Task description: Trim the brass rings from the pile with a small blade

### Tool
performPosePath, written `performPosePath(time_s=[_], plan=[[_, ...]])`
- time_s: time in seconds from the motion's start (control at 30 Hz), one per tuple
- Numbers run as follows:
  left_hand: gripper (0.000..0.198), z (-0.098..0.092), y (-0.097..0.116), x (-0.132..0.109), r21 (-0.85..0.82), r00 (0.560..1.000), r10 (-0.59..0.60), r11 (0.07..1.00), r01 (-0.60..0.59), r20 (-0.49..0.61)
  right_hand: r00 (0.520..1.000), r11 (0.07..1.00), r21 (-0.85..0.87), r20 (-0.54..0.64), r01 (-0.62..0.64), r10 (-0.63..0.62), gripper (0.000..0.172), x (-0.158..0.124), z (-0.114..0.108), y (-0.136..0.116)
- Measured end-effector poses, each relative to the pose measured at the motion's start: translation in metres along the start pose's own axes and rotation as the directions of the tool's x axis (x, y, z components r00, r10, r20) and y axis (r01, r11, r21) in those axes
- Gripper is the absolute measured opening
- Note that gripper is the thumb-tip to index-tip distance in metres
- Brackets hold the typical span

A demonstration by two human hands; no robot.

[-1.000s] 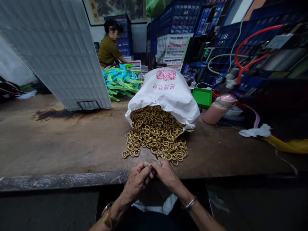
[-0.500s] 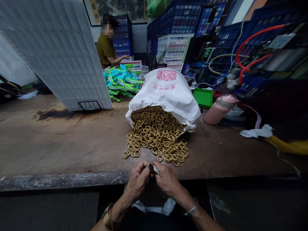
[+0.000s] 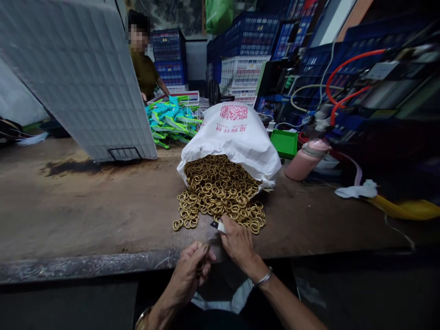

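Gold-coloured rings (image 3: pixel 220 190) spill from the mouth of a white woven sack (image 3: pixel 237 137) that lies on the table. My right hand (image 3: pixel 237 240) is at the near edge of this pile, closed around a small knife (image 3: pixel 220 226). A white handle or wrapping shows on the knife, and its dark blade points left. Lower and to the left, in front of the table's edge, my left hand (image 3: pixel 192 268) is closed with the fingers curled. Gold-coloured ring edges show between its fingers; how many it holds is hidden.
A grey-white ribbed panel (image 3: pixel 85 82) stands on the left of the wooden table (image 3: pixel 103 206). Behind are green and turquoise plastic parts (image 3: pixel 172 117) and a person (image 3: pixel 144 68). Toward the right are a green tray (image 3: pixel 284 143), a pink bottle (image 3: pixel 307 160) and red hoses (image 3: pixel 335 82).
My hands have parted. The right has moved forward to the ring pile with the knife, while the left has dropped back toward me. The view has shifted slightly.
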State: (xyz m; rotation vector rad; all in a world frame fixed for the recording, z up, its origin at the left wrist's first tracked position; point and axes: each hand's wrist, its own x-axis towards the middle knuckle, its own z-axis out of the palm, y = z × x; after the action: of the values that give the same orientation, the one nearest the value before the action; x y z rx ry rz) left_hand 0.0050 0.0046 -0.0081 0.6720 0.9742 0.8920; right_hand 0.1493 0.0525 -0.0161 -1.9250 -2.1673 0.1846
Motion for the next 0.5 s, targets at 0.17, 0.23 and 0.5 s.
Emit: performPosePath(time_s=[0.17, 0.23, 0.5], plan=[[0.017, -0.004, 0.001, 0.004, -0.154, 1.0, 0.027, 0.988, -0.028, -0.008, 0.999, 0.996, -0.089, 0.027, -0.021, 0.024, 0.019, 0.011, 0.008, -0.005], [0.022, -0.006, 0.003, 0.004, -0.217, 1.0, 0.006, 0.976, -0.001, 0.021, 1.0, 0.997, -0.075, 0.016, -0.024, 0.025, 0.018, 0.012, 0.009, -0.004], [0.025, -0.014, 0.004, 0.014, -0.399, 0.995, -0.069, 0.916, 0.037, -0.066, 0.999, 0.987, 0.157, -0.049, 0.017, -0.01, 0.01, 0.012, 0.0, 0.002]])
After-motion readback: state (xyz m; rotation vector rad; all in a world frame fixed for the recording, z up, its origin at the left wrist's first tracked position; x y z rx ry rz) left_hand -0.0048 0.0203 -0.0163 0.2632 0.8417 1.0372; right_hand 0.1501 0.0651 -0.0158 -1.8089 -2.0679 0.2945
